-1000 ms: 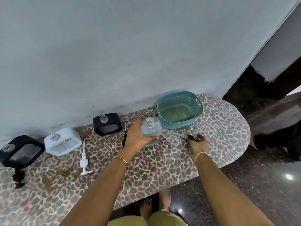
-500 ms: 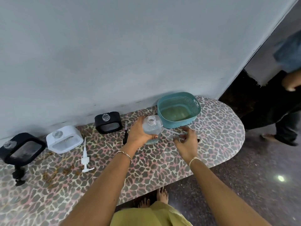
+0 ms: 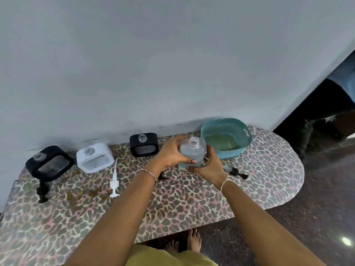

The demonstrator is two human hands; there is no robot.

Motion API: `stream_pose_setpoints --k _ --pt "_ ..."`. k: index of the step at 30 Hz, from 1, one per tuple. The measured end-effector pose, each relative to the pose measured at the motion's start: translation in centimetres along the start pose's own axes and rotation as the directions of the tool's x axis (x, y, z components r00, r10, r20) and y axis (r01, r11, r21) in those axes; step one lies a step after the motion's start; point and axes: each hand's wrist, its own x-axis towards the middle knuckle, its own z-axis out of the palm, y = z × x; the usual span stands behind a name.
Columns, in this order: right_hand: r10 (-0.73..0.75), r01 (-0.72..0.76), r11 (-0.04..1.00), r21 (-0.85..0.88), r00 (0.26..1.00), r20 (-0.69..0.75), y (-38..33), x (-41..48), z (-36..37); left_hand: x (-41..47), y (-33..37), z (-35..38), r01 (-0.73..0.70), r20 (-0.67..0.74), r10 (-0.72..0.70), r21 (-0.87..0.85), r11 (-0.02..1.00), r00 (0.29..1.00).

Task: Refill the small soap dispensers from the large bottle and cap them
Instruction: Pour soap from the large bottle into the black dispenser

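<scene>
We grip the uncapped clear bottle (image 3: pixel 192 153), left hand (image 3: pixel 170 153) curled round its side | right hand (image 3: pixel 209 168) curled round its base | bottle just beside teal basket (image 3: pixel 242 140)

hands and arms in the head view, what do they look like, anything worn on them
Both forearms are bare, with no sleeves in view. The left hand has a thin gold-coloured chain bracelet at its wrist, and one nail shows dark red polish. The right hand has a pale thread band round its wrist. No watch shows.
</scene>
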Motion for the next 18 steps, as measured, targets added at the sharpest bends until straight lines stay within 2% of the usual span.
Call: stream_pose_setpoints --k 5,10,15,18 --pt "-0.045 0.043 0.997 0.070 0.998 0.032 -2.1 0.6 1.5 -0.7 1.3 -3.5 -0.087 0.110 0.086 0.004 0.996 0.990" --pt "-0.070 0.067 0.994 0.090 0.997 0.032 -3.9 1.2 3.6 -1.1 0.6 -6.1 -0.072 0.115 0.075 -0.035 0.997 0.991" --pt "-0.065 0.061 0.993 0.100 0.997 0.041 -4.8 2.2 5.3 -2.4 -1.5 -7.1 -0.050 0.017 0.055 -0.183 0.982 0.998" --pt "-0.022 0.019 0.990 0.141 1.000 0.016 -4.6 2.4 5.8 -3.0 -3.5 -8.3 -0.033 -0.099 0.008 -0.250 0.968 0.995"
